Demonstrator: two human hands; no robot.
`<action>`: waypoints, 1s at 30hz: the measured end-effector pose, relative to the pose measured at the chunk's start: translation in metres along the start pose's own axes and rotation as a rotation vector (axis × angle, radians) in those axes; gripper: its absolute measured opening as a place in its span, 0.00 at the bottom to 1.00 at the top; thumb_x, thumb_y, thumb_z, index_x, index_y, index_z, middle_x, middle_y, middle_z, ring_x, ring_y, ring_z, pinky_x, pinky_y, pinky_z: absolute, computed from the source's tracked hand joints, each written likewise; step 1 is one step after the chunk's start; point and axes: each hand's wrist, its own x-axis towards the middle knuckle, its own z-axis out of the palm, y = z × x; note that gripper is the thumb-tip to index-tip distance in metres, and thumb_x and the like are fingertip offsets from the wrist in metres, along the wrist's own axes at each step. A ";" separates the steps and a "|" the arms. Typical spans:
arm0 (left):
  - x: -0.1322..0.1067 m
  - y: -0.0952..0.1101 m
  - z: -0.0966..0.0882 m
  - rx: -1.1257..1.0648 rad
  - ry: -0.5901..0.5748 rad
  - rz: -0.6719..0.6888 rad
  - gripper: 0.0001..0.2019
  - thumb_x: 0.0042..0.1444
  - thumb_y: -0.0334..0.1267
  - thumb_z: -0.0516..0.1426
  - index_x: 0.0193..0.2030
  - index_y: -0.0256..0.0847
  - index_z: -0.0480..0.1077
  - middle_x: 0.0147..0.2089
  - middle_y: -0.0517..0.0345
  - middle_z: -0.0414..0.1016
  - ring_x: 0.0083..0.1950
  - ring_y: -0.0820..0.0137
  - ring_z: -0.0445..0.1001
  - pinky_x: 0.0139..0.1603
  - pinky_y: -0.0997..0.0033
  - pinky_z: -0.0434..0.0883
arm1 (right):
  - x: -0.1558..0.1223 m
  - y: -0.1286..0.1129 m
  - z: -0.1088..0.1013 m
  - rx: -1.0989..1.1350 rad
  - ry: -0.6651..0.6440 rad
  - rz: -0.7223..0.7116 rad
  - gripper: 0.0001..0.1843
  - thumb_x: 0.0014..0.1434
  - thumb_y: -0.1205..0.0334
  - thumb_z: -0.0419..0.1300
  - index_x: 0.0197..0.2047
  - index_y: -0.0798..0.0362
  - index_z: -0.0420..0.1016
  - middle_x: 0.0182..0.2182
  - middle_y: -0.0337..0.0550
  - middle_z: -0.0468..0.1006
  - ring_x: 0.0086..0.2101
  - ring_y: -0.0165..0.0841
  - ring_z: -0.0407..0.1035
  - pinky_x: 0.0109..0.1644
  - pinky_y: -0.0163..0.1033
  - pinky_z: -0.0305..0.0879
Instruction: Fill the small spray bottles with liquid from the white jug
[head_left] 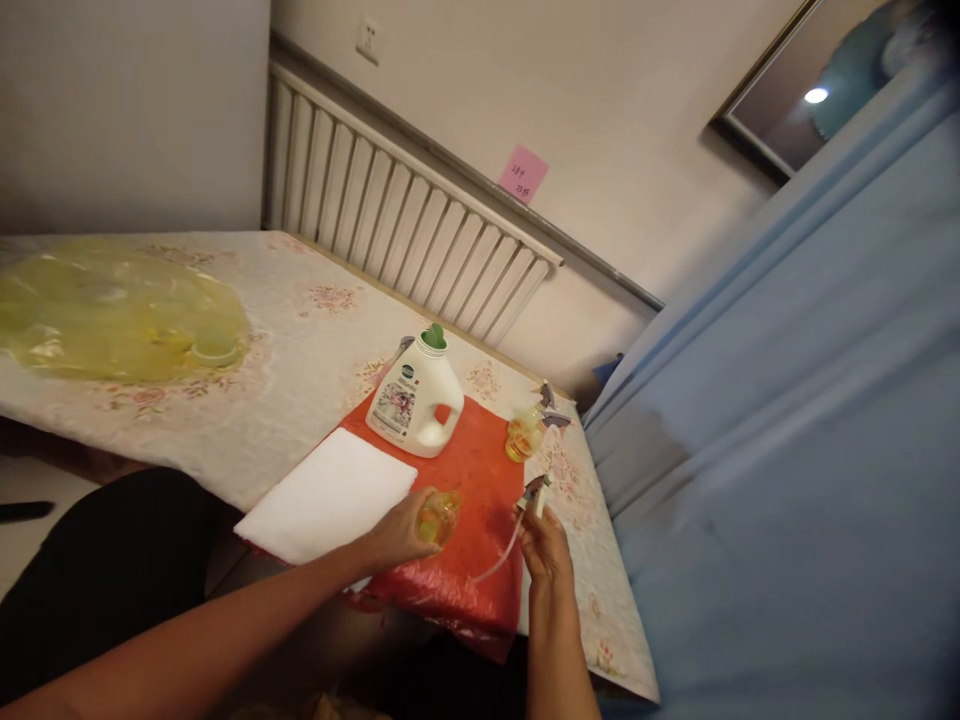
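My left hand (401, 535) is wrapped round a small clear bottle of yellow liquid (439, 516) standing on the red mat (480, 470). My right hand (544, 545) pinches a grey spray trigger head (534, 492); its thin tube (499, 560) hangs down over the mat, apart from the bottle. A white jug with a green funnel in its neck (414, 397) stands at the mat's far end. A second small spray bottle with yellow liquid (527, 430) stands to its right.
A white folded cloth (330, 495) lies left of the mat. A yellow plastic bag (112, 315) lies on the floral-covered table (300, 350) at far left. A radiator (397, 215) runs along the wall. A blue curtain (787, 430) hangs close on the right.
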 end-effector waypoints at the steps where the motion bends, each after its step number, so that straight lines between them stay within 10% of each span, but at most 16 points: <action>1: 0.000 -0.003 0.002 0.011 -0.006 0.007 0.41 0.40 0.35 0.66 0.64 0.42 0.59 0.62 0.48 0.70 0.63 0.52 0.69 0.66 0.52 0.65 | -0.004 -0.004 0.000 0.024 0.012 0.005 0.23 0.33 0.59 0.77 0.32 0.53 0.75 0.25 0.36 0.80 0.26 0.31 0.77 0.35 0.36 0.77; 17: -0.008 -0.002 0.002 0.026 0.014 0.060 0.39 0.45 0.42 0.66 0.64 0.41 0.58 0.60 0.46 0.71 0.61 0.54 0.71 0.64 0.54 0.67 | -0.021 -0.064 0.083 0.099 0.003 -0.252 0.22 0.41 0.60 0.74 0.40 0.50 0.73 0.34 0.33 0.78 0.32 0.27 0.75 0.40 0.36 0.75; 30: -0.007 -0.004 0.001 -0.020 -0.009 0.098 0.39 0.43 0.37 0.67 0.63 0.42 0.59 0.60 0.48 0.72 0.60 0.53 0.71 0.64 0.51 0.67 | -0.020 -0.005 0.104 -0.212 -0.160 -0.207 0.16 0.44 0.61 0.71 0.38 0.53 0.78 0.32 0.39 0.81 0.34 0.32 0.74 0.42 0.38 0.71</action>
